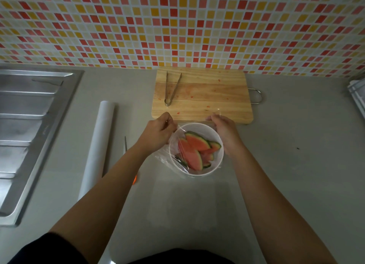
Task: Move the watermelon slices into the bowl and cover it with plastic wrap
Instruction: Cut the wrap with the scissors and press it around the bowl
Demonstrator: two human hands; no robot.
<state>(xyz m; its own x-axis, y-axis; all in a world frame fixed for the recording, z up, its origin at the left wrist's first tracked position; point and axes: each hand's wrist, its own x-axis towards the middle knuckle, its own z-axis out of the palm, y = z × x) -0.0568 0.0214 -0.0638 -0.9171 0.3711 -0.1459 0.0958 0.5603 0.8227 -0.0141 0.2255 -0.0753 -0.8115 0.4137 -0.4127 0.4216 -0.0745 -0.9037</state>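
Between my left hand point(160, 130) and right hand point(224, 134) sat the bowl point(219, 159), watermelon slices point(194, 148) inside; each hand pinched the plastic wrap point(164, 158). Covering was underway, I judged; next it needed stretching taut and pressing below the rim.

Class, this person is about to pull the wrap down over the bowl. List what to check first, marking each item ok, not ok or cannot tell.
1. All watermelon slices in the bowl, none left on the cutting board: ok.
2. Left hand and right hand both pinch the plastic wrap: ok.
3. Wrap sealed round the whole rim: not ok, its far edge is held up.
4. Film reaches past the bowl's right side: cannot tell, too clear.
5. Sheet free of the roll: appears ok, the roll lies apart.
6. Tongs out of the way: ok, on the board.
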